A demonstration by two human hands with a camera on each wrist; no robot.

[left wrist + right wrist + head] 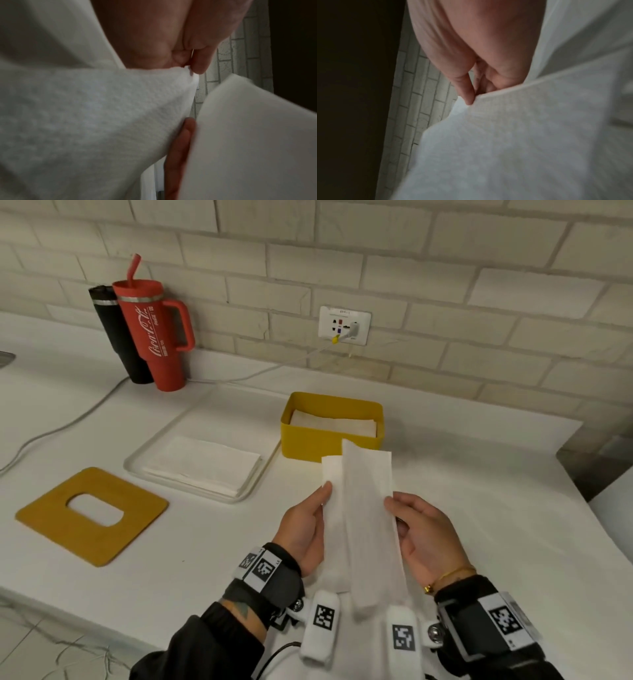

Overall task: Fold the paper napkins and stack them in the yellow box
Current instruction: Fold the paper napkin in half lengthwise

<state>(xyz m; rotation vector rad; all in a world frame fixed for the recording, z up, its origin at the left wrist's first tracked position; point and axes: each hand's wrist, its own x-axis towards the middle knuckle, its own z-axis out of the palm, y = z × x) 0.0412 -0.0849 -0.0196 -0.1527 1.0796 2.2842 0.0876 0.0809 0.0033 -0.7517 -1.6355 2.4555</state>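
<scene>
A white paper napkin hangs between both hands above the counter, its two halves bent up into a long fold. My left hand pinches the left half's edge; in the left wrist view the thumb and fingers close on the napkin. My right hand grips the right half, and the right wrist view shows fingertips on the napkin edge. The yellow box stands just beyond, with folded napkins inside. A stack of flat napkins lies in a white tray to the left.
A yellow lid with an oval slot lies at the left front. A red tumbler and a black bottle stand at the back left by the brick wall. A white cable runs from the wall socket. The counter ends at the right.
</scene>
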